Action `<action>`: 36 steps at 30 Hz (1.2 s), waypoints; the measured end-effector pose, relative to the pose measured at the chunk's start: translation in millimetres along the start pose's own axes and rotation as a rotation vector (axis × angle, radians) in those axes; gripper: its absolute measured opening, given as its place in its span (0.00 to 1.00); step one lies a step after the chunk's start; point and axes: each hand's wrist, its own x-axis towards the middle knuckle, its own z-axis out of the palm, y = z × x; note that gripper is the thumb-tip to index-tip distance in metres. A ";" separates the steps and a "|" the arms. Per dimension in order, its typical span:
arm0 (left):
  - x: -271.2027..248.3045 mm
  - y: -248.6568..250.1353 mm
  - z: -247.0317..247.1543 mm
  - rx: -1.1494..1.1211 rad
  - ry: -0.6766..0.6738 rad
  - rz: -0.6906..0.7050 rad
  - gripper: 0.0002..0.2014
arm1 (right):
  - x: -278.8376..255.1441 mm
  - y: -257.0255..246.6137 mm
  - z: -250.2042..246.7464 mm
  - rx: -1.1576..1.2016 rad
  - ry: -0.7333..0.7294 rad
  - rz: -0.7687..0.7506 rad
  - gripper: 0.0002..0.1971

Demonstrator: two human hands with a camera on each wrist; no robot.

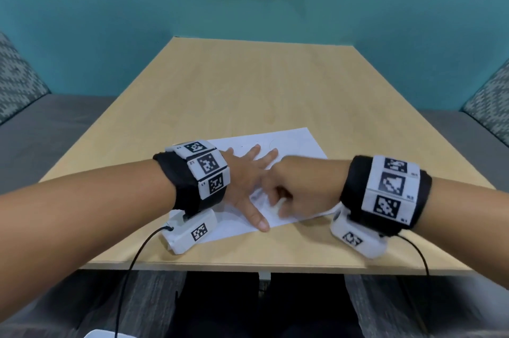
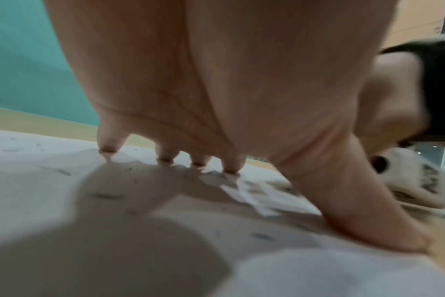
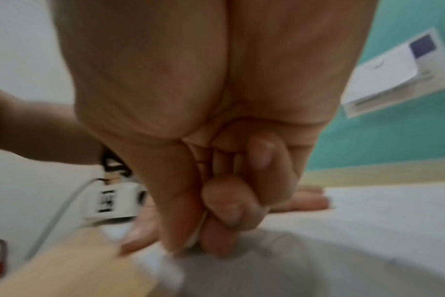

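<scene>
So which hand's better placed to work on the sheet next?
Right: the right hand pinches a small white piece onto the paper; the left hand lies spread flat, pinning it.

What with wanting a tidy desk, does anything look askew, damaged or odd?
The paper sheet lies askew, its edges angled to the table edge. Dark specks dot it near the left hand; the right hand pinches a small white piece. No tear shows.
</scene>
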 end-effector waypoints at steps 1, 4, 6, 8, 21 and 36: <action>0.0 0.1 0.3 -0.004 -0.001 -0.001 0.48 | -0.7 -1.5 1.3 0.001 -0.015 -0.014 0.07; 0.5 0.8 -1.5 0.030 -0.020 -0.017 0.53 | 4.6 19.7 -13.7 -0.026 0.054 0.091 0.06; 0.7 1.8 -1.6 0.045 -0.029 -0.030 0.56 | 6.0 26.7 -15.4 -0.035 0.088 0.120 0.05; -1.1 2.3 -1.8 0.020 -0.016 -0.023 0.52 | 5.7 12.1 -5.3 -0.039 0.053 0.046 0.05; -5.0 0.3 -4.3 -0.037 -0.074 -0.014 0.47 | -0.7 5.5 5.7 0.059 0.016 0.001 0.07; -61.4 0.7 1.4 -0.012 -0.139 0.020 0.57 | 1.2 73.8 -28.6 0.069 0.297 0.259 0.05</action>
